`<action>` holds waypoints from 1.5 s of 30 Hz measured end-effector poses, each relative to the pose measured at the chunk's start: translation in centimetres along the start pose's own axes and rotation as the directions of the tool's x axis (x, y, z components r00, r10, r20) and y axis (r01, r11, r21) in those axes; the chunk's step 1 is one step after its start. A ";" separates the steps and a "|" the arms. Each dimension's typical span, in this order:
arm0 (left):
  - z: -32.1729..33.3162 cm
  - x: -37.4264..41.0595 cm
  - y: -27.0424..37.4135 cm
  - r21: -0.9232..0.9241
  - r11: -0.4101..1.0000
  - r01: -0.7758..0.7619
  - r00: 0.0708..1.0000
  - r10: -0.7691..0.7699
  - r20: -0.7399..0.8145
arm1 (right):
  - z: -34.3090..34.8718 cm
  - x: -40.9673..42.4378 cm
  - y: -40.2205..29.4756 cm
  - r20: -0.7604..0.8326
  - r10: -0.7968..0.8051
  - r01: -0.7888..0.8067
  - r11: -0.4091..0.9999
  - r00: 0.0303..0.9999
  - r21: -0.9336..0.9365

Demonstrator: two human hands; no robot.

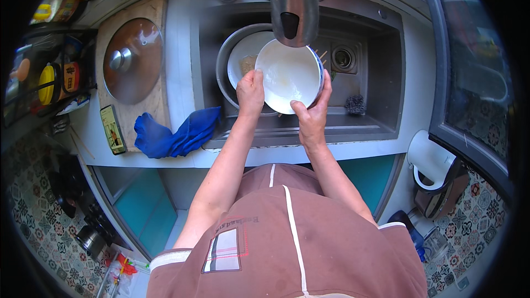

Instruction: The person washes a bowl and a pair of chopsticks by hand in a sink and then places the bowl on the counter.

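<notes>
A white bowl point(290, 78) with a blue-patterned outer side is tilted over the sink, its wet inside facing up. My right hand point(312, 118) grips its lower right edge, with the thumb on the inner rim. At the left rim, my left hand point(251, 95) is closed with its thumb against the bowl; its fingertips are hidden. Beneath the bowl, a round metal basin point(222, 78) holds another white dish point(240, 47) with a tan patch of something in it. The faucet head point(295, 12) hangs just above the bowl's far edge.
Inside the sink point(383, 74), a steel-wool scrubber point(355, 104) lies right of the basin, below the drain point(343, 58). Left stand a cutting board point(155, 8) with a glass lid point(134, 70), a phone point(112, 129) and a blue cloth point(178, 134). An open window frame point(441, 70) juts in right.
</notes>
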State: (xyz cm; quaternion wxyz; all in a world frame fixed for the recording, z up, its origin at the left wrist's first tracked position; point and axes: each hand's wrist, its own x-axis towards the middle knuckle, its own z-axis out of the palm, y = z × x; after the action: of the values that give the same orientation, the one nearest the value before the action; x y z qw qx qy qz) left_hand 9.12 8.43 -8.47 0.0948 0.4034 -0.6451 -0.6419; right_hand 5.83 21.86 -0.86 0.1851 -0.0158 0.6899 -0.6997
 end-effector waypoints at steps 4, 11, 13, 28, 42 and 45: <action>0.6 -0.9 -0.1 -0.103 0.994 -0.023 0.999 0.019 -0.048 | -0.1 0.1 0.1 -0.008 0.003 -0.002 1.000 1.000 0.027; 0.4 -0.6 -0.6 -0.077 0.997 -0.018 0.999 0.016 -0.031 | -0.3 -0.1 0.5 0.006 0.008 -0.008 0.999 1.000 0.034; 0.6 -0.3 -0.2 -0.055 0.998 -0.004 1.000 0.003 -0.026 | -0.2 0.2 0.6 0.010 0.006 -0.006 0.999 1.000 0.042; 1.2 -1.1 -0.6 0.033 0.995 -0.092 0.989 0.095 -0.111 | -0.4 0.3 1.2 -0.014 0.021 -0.022 1.000 1.000 -0.005; -0.1 0.4 -0.1 0.168 0.986 0.008 0.998 -0.020 0.067 | -0.2 0.3 1.2 -0.022 0.017 -0.017 1.000 1.000 0.014; 0.7 -0.2 -0.2 -0.178 0.979 0.095 0.992 -0.080 0.094 | -0.5 0.6 1.3 -0.022 0.014 -0.014 1.000 1.000 0.001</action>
State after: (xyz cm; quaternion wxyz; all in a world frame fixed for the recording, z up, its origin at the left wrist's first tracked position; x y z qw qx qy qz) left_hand 8.88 9.12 -8.71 0.0750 0.3931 -0.5689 -0.7185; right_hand 5.38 22.20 -2.27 0.1824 -0.0032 0.6917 -0.6987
